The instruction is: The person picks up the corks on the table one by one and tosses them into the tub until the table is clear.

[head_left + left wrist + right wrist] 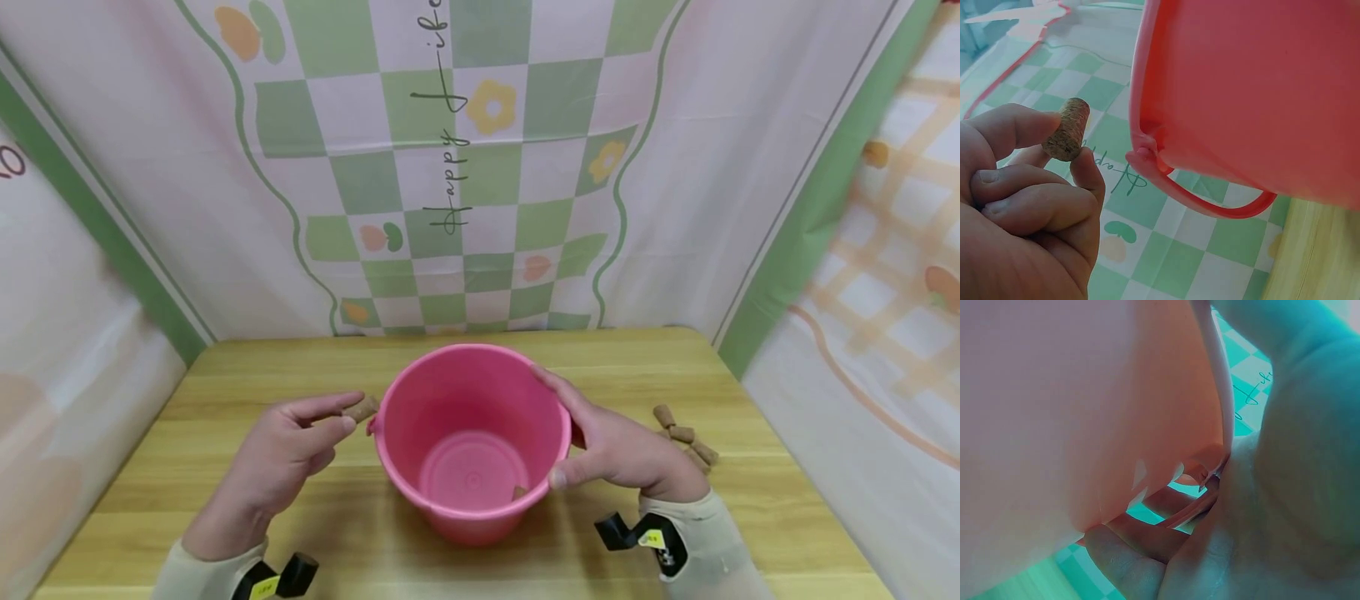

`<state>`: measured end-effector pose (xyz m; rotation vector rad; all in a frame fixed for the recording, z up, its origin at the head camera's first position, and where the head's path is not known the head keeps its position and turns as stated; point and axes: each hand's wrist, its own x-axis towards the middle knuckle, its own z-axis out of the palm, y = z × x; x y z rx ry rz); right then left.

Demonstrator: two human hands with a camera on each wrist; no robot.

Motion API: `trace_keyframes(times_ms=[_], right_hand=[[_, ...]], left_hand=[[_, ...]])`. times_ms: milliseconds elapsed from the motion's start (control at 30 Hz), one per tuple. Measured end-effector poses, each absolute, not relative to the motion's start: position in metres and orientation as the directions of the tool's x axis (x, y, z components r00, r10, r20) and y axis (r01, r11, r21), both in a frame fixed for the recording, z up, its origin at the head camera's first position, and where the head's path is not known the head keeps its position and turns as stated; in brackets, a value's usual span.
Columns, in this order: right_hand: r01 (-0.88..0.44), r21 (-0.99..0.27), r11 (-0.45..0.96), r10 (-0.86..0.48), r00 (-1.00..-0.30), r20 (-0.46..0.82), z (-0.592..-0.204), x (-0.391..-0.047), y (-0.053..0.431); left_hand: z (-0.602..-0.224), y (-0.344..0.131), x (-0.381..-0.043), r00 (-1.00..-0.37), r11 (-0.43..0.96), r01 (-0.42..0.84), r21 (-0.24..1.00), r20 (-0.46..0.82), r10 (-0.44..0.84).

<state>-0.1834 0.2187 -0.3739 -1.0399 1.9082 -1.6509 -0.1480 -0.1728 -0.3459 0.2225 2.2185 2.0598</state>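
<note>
A pink bucket (472, 471) stands tilted on the table, its mouth towards the head camera. Low inside it, a cork (520, 492) peeks out above the near rim. My left hand (288, 450) pinches another cork (1067, 130) between thumb and index finger, just left of the bucket's rim. In the left wrist view, the bucket's curved handle (1219, 209) hangs close by on that side. My right hand (622, 446) grips the bucket's right side, thumb near the front rim. Its fingers (1125, 553) curl under the bucket's outer wall, beside the handle there.
Several corks (682, 434) lie in a small heap on the table's right side, beyond my right wrist. The wooden table (247, 375) meets a printed cloth (487, 292) at its back edge. More cloth hangs on both sides.
</note>
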Motion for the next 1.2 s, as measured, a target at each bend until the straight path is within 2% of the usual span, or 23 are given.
trace_keyframes(times_ms=[167,467,1200], right_hand=[[-0.269,-0.963,0.024,-0.752,-0.639,0.16,-0.374,-0.184,0.218],[-0.282,-0.959,0.025,-0.756,-0.633,0.167,-0.375,-0.184,0.22],[-0.291,-0.957,0.018,-0.756,-0.63,0.178,-0.374,-0.184,0.219]], left_hand=[[-0.346,-0.169,-0.147,-0.983,0.093,0.011,0.996,-0.007,0.186],[-0.352,-0.163,-0.147,-0.969,0.07,0.052,0.996,0.034,0.245],[-0.345,-0.158,-0.152,-0.962,0.128,0.007,0.992,-0.029,0.273]])
